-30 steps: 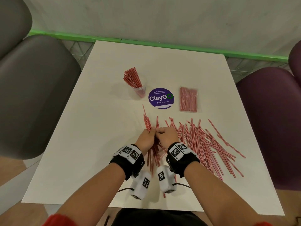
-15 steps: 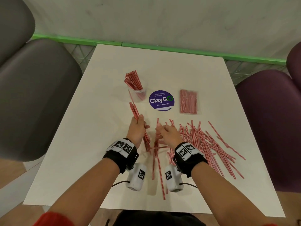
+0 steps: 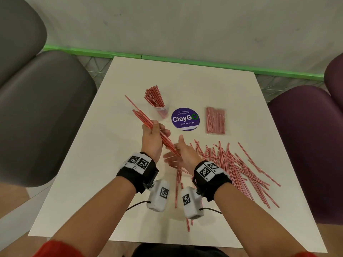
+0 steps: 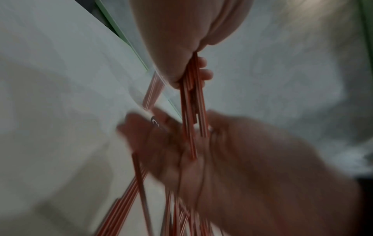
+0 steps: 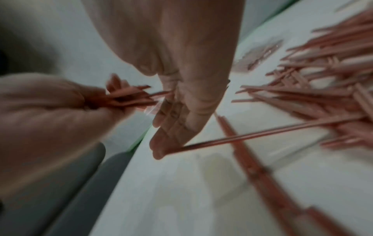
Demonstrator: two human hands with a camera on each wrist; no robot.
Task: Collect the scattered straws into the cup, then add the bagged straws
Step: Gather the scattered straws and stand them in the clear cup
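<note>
My left hand point(image 3: 155, 133) grips a bundle of red-and-white straws point(image 3: 143, 117), lifted off the white table point(image 3: 104, 164) and slanting up to the far left. My right hand point(image 3: 179, 156) is open, palm turned toward the bundle's lower ends, fingers straight point(image 5: 171, 127). A clear cup point(image 3: 162, 111) with several straws standing in it sits just beyond the left hand. The bagged straws point(image 3: 215, 120) lie flat at the far right. Loose straws point(image 3: 233, 164) lie scattered right of and under the right hand. In the left wrist view the bundle point(image 4: 191, 99) hangs from my curled fingers.
A round purple ClayGo sticker point(image 3: 185, 119) lies between cup and bag. A grey chair point(image 3: 37, 115) stands at the table's left, a purple chair point(image 3: 308, 145) at its right. A green strip point(image 3: 167, 57) runs along the wall behind the table.
My left hand has lifted a bundle of straws from the pile and carried it up and left toward the cup. My right hand let go and opened beneath the bundle's ends.
</note>
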